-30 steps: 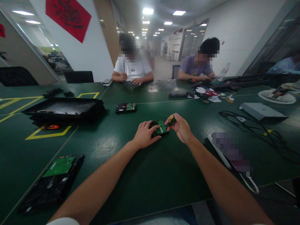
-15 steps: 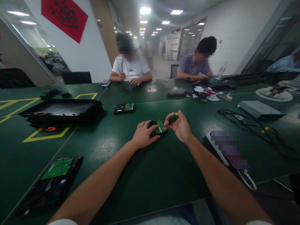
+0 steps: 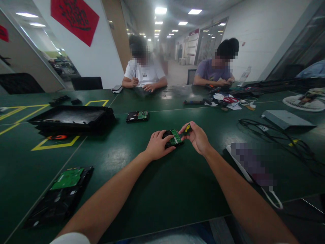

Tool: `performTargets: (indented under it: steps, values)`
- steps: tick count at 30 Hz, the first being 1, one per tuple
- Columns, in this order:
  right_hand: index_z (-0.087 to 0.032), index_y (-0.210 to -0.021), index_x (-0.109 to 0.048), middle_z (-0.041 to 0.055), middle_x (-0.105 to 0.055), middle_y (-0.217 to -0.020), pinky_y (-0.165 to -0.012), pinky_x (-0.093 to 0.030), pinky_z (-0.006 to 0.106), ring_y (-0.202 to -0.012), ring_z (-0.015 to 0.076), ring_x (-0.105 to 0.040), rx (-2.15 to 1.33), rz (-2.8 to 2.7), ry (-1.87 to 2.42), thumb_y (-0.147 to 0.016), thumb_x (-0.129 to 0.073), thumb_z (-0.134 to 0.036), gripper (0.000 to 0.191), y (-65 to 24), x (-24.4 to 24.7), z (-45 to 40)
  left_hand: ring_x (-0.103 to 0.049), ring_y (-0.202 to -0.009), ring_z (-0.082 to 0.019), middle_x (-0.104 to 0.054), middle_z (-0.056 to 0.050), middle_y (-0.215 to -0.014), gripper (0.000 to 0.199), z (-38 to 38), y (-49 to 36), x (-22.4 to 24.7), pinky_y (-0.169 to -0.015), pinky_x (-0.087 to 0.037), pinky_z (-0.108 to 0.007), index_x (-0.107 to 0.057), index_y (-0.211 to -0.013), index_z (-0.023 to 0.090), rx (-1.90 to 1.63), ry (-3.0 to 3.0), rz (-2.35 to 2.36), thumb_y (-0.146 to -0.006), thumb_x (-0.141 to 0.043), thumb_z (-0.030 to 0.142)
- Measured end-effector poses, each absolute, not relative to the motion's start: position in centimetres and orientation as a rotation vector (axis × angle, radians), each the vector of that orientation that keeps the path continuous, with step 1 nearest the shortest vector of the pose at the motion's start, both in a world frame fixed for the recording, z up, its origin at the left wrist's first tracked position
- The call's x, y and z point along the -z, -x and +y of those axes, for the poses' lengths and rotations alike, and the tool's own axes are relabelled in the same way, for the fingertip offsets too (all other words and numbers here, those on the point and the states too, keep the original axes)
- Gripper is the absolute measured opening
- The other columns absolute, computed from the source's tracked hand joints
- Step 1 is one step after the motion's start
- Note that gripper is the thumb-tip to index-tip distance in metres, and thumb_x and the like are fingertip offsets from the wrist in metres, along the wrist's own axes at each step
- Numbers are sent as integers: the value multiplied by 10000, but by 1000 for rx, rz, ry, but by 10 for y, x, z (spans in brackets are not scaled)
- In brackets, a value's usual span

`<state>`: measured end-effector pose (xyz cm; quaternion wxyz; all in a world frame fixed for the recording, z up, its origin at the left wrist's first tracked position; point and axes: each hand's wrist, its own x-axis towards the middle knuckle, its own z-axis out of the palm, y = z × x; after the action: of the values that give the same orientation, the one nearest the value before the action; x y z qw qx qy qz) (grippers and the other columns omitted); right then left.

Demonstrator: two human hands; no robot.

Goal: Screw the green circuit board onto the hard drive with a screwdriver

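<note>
Near the middle of the table lies a hard drive (image 3: pixel 175 138) with its green circuit board facing up. My left hand (image 3: pixel 158 146) grips it from the left, thumb along the near edge and fingers across the top. In my right hand (image 3: pixel 196 137) is a screwdriver (image 3: pixel 188 129) with a green and yellow handle, pinched between thumb and fingers. It slants at the drive's right end. Its tip is too small to make out, so I cannot tell whether it touches a screw.
A second hard drive (image 3: pixel 137 116) lies farther back, and a larger-looking one (image 3: pixel 59 193) at the near left. Black trays (image 3: pixel 72 117) stand at left. To the right are a phone (image 3: pixel 250 162), black cables (image 3: pixel 269 139) and a grey metal box (image 3: pixel 288 119). Two people sit opposite.
The screwdriver handle has turned in my right fingers and stands a little steeper. My left hand stays on the hard drive. The whole view has shifted slightly.
</note>
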<state>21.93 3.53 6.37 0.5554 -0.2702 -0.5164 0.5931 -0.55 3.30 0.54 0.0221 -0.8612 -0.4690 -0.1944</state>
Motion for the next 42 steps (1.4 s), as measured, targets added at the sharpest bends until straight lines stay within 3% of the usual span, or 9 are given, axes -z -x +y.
performTargets:
  steps: [5, 9, 17, 24, 29, 37, 42]
  values:
    - [-224, -859, -677, 29, -617, -746, -633, -567, 321, -752, 198, -625, -1452, -1201, 640, -947, -525, -742, 547, -219, -64, 35, -441, -1370, -404, -454, -151, -1540, 640, 33, 5, -6, -1107, -383, -592, -594, -1468, 334, 607, 2670, -1453, -926, -588, 674]
    - [-213, -886, -709, 46, -619, -757, -623, -561, 326, -743, 199, -606, -1473, -1209, 624, -954, -434, -787, 641, -219, -64, 35, -438, -1370, -404, -452, -152, -1541, 642, 33, 6, -6, -1110, -379, -595, -597, -1464, 332, 607, 2675, -1461, -923, -590, 678]
    - [-224, -1019, -741, 57, -649, -857, -619, -550, 308, -845, 212, -627, -1394, -1321, 675, -968, -566, -630, 445, -219, -66, 33, -423, -1387, -402, -460, -130, -1537, 640, 33, 6, -7, -1124, -367, -603, -598, -1463, 349, 620, 2694, -1488, -916, -600, 682]
    - [-217, -923, -700, 67, -672, -926, -577, -540, 280, -892, 216, -647, -1345, -1294, 671, -937, -652, -582, 368, -220, -65, 33, -431, -1378, -403, -458, -135, -1542, 643, 33, 5, -7, -1123, -365, -602, -593, -1469, 342, 616, 2687, -1485, -916, -611, 669]
    - [-230, -937, -644, 62, -693, -888, -497, -487, 254, -844, 223, -672, -1419, -1244, 638, -951, -607, -610, 382, -220, -66, 32, -433, -1377, -399, -455, -137, -1541, 639, 33, 6, -7, -1118, -371, -595, -589, -1473, 346, 597, 2683, -1473, -923, -600, 669]
    - [-225, -974, -701, 41, -627, -759, -596, -541, 324, -739, 206, -624, -1448, -1223, 646, -946, -458, -780, 607, -218, -67, 33, -430, -1380, -398, -462, -132, -1537, 635, 33, 6, -7, -1120, -370, -595, -597, -1470, 354, 613, 2685, -1476, -921, -602, 671]
    - [-217, -940, -715, 62, -662, -815, -588, -533, 307, -793, 213, -647, -1447, -1253, 666, -961, -515, -717, 540, -220, -67, 34, -420, -1391, -402, -462, -131, -1539, 639, 33, 6, -7, -1121, -366, -604, -587, -1484, 362, 610, 2697, -1477, -925, -594, 673]
